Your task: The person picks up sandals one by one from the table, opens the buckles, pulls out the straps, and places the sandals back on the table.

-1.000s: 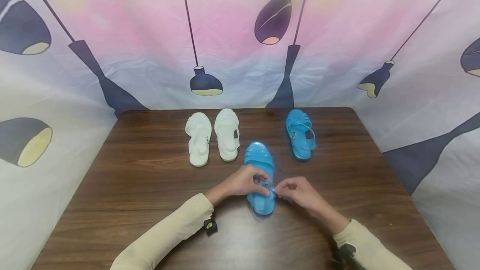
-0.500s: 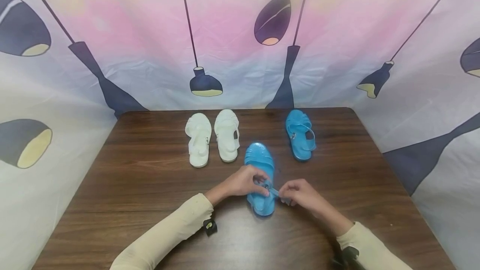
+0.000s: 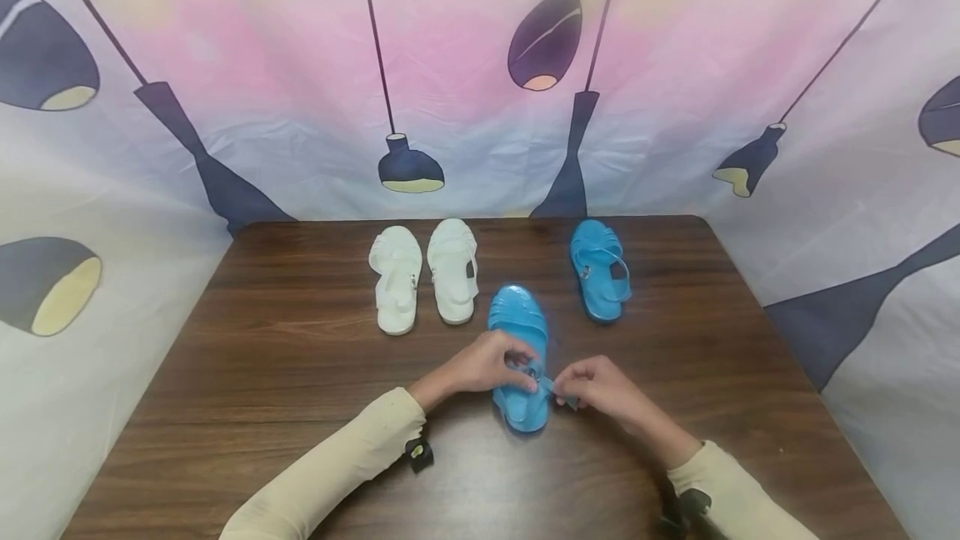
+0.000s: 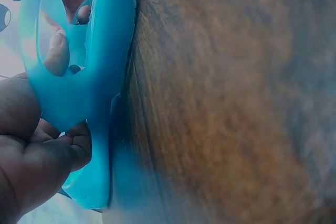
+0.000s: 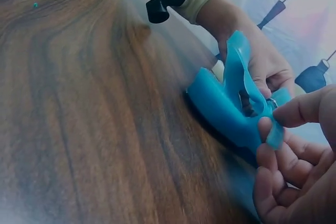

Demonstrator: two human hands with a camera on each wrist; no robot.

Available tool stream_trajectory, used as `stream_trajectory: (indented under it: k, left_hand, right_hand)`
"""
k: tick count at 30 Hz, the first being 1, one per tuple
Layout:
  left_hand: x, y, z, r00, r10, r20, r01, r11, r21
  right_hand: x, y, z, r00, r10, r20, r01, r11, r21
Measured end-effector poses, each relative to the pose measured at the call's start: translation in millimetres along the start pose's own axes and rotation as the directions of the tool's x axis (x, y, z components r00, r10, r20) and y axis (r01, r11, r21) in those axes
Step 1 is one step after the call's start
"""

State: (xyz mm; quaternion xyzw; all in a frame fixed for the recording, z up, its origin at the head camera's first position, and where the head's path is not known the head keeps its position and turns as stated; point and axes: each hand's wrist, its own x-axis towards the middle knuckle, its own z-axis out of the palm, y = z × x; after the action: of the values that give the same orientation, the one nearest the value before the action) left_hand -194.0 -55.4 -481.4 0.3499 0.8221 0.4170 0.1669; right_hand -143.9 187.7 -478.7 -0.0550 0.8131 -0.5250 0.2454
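Observation:
A blue jelly sandal (image 3: 516, 309) lies on the table, toe toward the back wall. My left hand (image 3: 486, 362) reaches over its left side and grips the sandal near the metal buckle (image 5: 272, 102), with the thumb on the strap. From the other side my right hand (image 3: 600, 383) pinches the free end of the blue strap (image 5: 275, 137) between thumb and fingers, just right of the buckle. In the left wrist view the sandal's heel loop (image 4: 30, 35) stands up, and the left hand's fingers (image 4: 79, 142) reach under the side strap. The strap's path through the buckle is partly hidden.
A second blue sandal (image 3: 600, 273) stands at the back right of the wooden table (image 3: 300, 373). Two white sandals (image 3: 396, 280) sit side by side at the back, left of centre. A cloth backdrop with printed lamps (image 3: 300, 107) hangs behind the table.
My right hand first moved slightly right and drew the strap end out, then shifted a little back toward the sandal. The left hand and the sandal stay nearly in place.

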Motion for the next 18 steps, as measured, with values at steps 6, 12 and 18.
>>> stream_trajectory:
  k: [6,12,18]
  left_hand:
    - [0.3,1.7,-1.7,1.000,0.025,0.013,-0.025,1.000,0.008]
    - [0.3,3.8,-1.9,1.000,0.014,0.021,-0.015,0.999,0.035]
    - [0.0,3.5,-2.3,0.999,0.025,0.024,-0.027,0.998,0.049]
  right_hand:
    - [3.5,-6.1,2.1,1.000,-0.014,-0.015,0.014,1.000,-0.007]
    - [5.1,-7.8,1.1,0.999,-0.051,0.006,0.051,0.997,-0.056]
    - [-0.7,-4.0,-3.4,0.998,-0.058,0.037,0.062,0.993,-0.100]
